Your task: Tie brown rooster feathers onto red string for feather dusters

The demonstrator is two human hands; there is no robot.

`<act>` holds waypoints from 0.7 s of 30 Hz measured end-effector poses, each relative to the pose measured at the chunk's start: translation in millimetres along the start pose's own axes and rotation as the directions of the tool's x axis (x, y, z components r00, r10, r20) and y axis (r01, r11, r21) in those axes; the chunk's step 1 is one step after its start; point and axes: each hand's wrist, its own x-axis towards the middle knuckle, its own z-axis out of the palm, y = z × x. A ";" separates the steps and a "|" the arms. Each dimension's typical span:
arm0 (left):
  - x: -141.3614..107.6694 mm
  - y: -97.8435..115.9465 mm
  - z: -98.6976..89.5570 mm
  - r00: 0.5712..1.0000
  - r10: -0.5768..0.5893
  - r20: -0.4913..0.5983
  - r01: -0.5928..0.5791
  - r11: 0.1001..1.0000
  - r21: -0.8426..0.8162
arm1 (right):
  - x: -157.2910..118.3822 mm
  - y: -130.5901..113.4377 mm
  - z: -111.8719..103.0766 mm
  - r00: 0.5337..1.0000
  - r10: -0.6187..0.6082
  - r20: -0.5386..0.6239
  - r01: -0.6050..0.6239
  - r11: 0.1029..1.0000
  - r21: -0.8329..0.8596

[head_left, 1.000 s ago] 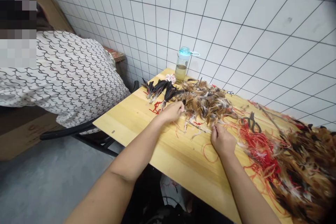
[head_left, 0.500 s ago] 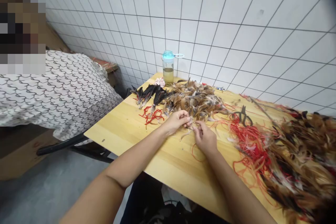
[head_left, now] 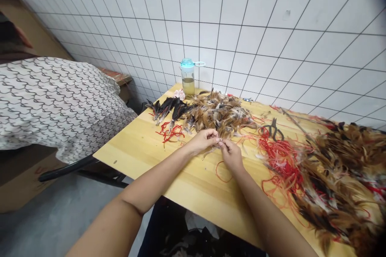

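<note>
My left hand (head_left: 204, 140) is closed in a pinch above the wooden table (head_left: 144, 148), just in front of the brown feather pile (head_left: 217, 112). Its fingertips meet those of my right hand (head_left: 231, 153), also pinched. Something small and pale shows between them, too small to name. A thin red string (head_left: 217, 172) curls on the table below my right hand. Black feather bunches (head_left: 169, 106) and a red string bundle (head_left: 171, 131) lie to the left of the brown pile.
A bottle with a blue lid (head_left: 188, 78) stands at the back beside a pink scrunchie (head_left: 179, 94). Black scissors (head_left: 274, 130), tangled red strings (head_left: 280, 156) and a large feather heap (head_left: 346, 176) are on the right. A person in a patterned shirt (head_left: 60, 100) is at the left.
My right hand has come closer to my left, so their fingertips now meet. The view has shifted slightly, moving the table's things a little left in the picture.
</note>
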 end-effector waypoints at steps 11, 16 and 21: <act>-24.7 -9.2 -111.9 0.845 0.279 -0.456 0.130 0.721 0.680 | 3.5 16.1 -4.5 0.983 0.171 -0.061 -0.166 0.983 0.071; -23.4 -20.0 -121.5 0.945 0.169 -0.280 0.103 0.657 0.747 | 3.2 16.8 -6.5 0.992 0.111 -0.066 -0.111 0.994 -0.003; -17.3 -30.1 -115.1 0.966 0.172 -0.195 0.079 0.518 0.852 | 2.9 16.1 -8.7 0.993 0.094 -0.071 -0.096 0.995 -0.035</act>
